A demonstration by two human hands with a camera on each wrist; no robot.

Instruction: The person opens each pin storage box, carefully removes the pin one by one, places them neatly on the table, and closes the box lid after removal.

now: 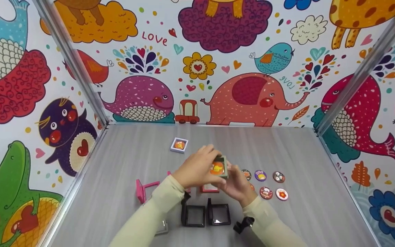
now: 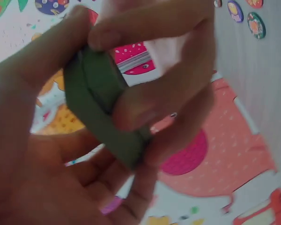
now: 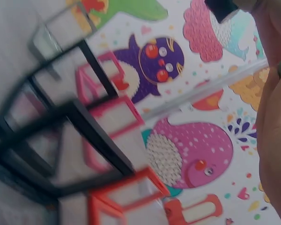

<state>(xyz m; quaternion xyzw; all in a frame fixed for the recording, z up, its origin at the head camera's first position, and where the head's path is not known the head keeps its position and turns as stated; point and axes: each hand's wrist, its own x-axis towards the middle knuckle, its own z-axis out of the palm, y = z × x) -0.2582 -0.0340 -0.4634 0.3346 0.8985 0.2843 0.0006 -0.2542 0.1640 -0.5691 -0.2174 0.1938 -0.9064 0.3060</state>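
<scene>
Both hands hold a small green square display frame (image 1: 224,164) up over the table. Inside its window shows a round orange badge (image 1: 217,168) with a yellow figure. My left hand (image 1: 197,167) grips the frame from the left, thumb along the lower edge and fingers over the top. From the right, my right hand (image 1: 237,185) pinches it. The left wrist view shows the green frame (image 2: 100,98) edge-on, its two halves close together with a thin seam, and fingers of both hands on it. Only a sliver of the frame appears in the right wrist view, beside the right hand (image 3: 275,126).
A pale lilac frame (image 1: 179,150) with an orange badge lies behind the hands. Several round badges (image 1: 266,192) lie right. Nearer stand open black frames (image 1: 219,224), a pink frame (image 1: 140,191), a red frame (image 1: 210,190) and a grey frame (image 1: 162,227). Patterned panels (image 1: 197,34) enclose the table.
</scene>
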